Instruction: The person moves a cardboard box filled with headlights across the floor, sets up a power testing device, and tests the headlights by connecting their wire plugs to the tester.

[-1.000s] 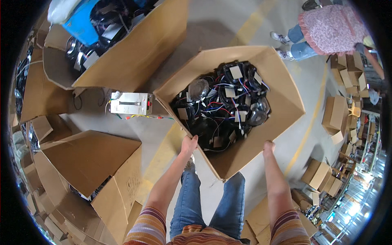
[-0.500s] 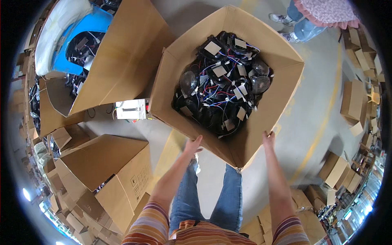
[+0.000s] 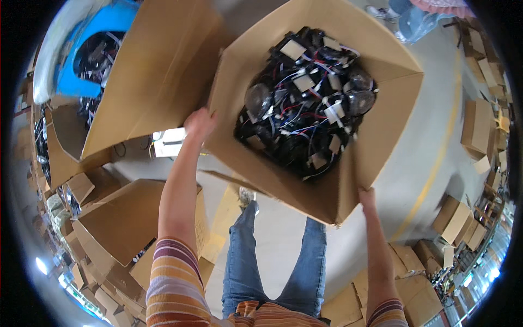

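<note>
A large open cardboard box (image 3: 381,158) stands in front of me. Inside lies a heap of black plastic parts (image 3: 286,117) with clear rounded covers, pale paper tags and thin red, blue and white wires. My left hand (image 3: 200,124) is closed at the left side of this box, with its fingertips partly hidden. On the near right rim, my right hand (image 3: 367,199) grips the cardboard edge, its fingers mostly out of sight. A cardboard flap (image 3: 234,181) sticks out from the near left side.
Close on the left stands another tall cardboard box (image 3: 158,71), beside a blue bin (image 3: 68,71) holding dark parts. A white device (image 3: 168,143) sits on the floor between boxes. More boxes (image 3: 476,125) line the right side. A person in jeans (image 3: 419,24) stands at the far right.
My left hand has moved from the near rim up to the box's left side. The box has shifted slightly right and turned, and a flap now sticks out. My left foot has shifted left.
</note>
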The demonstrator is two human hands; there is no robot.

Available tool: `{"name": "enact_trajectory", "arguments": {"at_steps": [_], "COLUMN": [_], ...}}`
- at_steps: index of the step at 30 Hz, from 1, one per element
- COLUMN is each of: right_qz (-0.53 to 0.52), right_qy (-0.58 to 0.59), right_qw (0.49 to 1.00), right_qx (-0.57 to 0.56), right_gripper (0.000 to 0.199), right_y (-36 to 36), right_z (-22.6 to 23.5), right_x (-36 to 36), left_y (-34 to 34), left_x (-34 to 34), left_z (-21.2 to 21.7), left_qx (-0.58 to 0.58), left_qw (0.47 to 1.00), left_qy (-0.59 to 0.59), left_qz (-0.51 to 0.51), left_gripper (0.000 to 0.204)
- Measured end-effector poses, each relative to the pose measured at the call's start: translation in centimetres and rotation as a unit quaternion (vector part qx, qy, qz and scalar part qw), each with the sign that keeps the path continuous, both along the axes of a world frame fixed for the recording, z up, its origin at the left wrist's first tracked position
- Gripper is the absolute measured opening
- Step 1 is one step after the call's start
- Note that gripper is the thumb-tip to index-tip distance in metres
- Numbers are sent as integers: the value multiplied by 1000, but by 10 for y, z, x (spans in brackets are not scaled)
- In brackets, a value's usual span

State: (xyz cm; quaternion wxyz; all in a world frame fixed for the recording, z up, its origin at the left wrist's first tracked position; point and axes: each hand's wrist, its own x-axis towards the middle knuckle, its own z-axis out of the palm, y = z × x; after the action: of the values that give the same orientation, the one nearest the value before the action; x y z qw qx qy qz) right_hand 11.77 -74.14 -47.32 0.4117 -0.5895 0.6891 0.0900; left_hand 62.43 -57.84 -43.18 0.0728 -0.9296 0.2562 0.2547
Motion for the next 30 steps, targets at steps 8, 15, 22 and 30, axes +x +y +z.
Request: {"name": "enact_trajectory", "arguments": {"at_steps": [8,15,22,30], "right_qz": [-62,136,144,120], "right_qy": [-85,-52,-113,-56], "right_qw": [992,989,982,961], "right_qx": [-67,-35,36,-243], "right_gripper": [20,23,27,31], "right_y": [-26,-81,-174,-85], "right_z": [22,59,10,57], "right_x": [48,116,56,86], "left_y": [56,129,94,89], "left_x": [-23,-67,-149,-141], "left_z": [-8,-12,-20,-10], "left_qx": [-84,-113,-121,-86], "left_qw": [991,991,968,960], "left_qy": [-5,-58,-7,48], "left_qz": [-103,33,219,261], "left_gripper": [37,32,35,41]}}
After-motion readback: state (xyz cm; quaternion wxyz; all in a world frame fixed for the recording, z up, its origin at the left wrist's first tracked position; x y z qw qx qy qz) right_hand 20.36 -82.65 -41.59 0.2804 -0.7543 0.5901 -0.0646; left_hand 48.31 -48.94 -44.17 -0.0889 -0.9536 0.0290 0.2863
